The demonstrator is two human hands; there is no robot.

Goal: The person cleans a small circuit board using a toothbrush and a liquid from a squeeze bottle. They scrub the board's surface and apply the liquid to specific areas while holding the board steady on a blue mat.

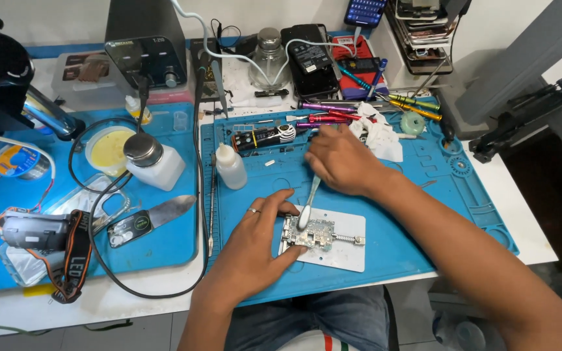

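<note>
A small circuit board point(312, 234) is clamped in a white holder plate point(346, 250) on the blue work mat point(417, 214). My left hand point(258, 244), with a ring on one finger, rests on the mat and presses its fingers against the board's left edge. My right hand point(341, 159) holds a white brush point(308, 203) by its handle, with the brush head down on the top of the board.
A squeeze bottle point(231, 166), a pump dispenser bottle point(151, 159), a soldering station point(146, 45), screwdrivers point(333, 112), white tissue point(378, 135), a phone point(308, 58) and cables crowd the back. A metal spatula point(164, 211) and headlamp point(40, 234) lie left.
</note>
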